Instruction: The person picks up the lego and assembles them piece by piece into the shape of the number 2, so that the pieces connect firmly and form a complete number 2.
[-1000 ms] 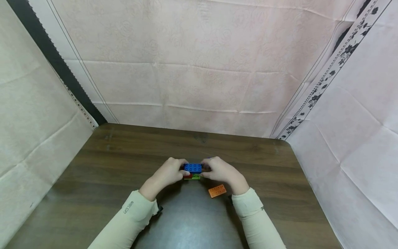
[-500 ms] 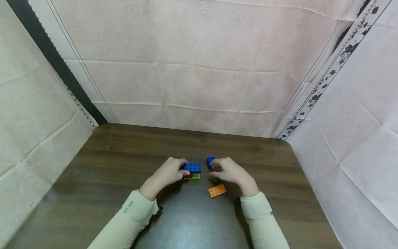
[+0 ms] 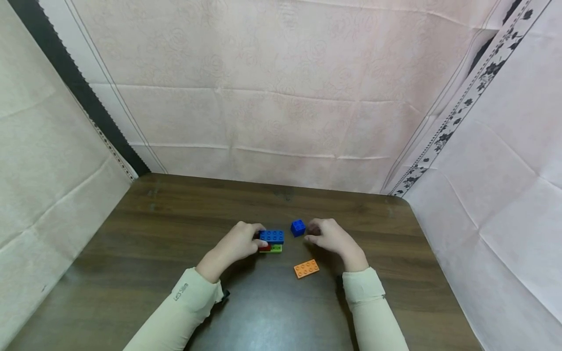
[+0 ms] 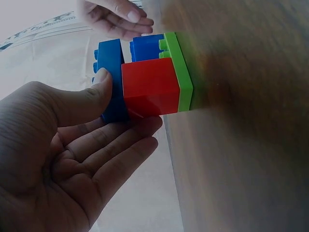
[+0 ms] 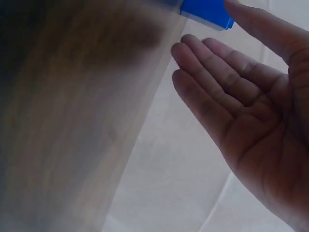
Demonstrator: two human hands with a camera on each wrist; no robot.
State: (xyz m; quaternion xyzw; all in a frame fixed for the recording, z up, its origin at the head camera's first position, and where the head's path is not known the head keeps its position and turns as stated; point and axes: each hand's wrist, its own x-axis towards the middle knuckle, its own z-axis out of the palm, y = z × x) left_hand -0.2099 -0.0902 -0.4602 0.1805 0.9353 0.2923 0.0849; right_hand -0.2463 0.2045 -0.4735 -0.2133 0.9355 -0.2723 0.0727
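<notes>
Pinching a blue brick (image 3: 272, 236) atop a red brick (image 4: 150, 87) in the left grip (image 3: 236, 243); holding the right grip (image 3: 332, 238) loosely spread, with a blue cube (image 3: 298, 228) just beside it.

Cloth-walled booth (image 3: 281, 97), wooden table (image 3: 281, 302)

A dark, wood-grained tabletop (image 3: 202, 204) fills the lower middle of the head view, far corners rounded (a pale sheen (image 3: 272, 317) lies at bottom centre). Creased off-white cloth (image 3: 281, 117) hangs across the top. Pale sheets (image 3: 44, 170) flank left and right, with a black strip (image 3: 76, 83) at upper left and a dark-flowered border (image 3: 491, 68) slanting down the upper right.
</notes>
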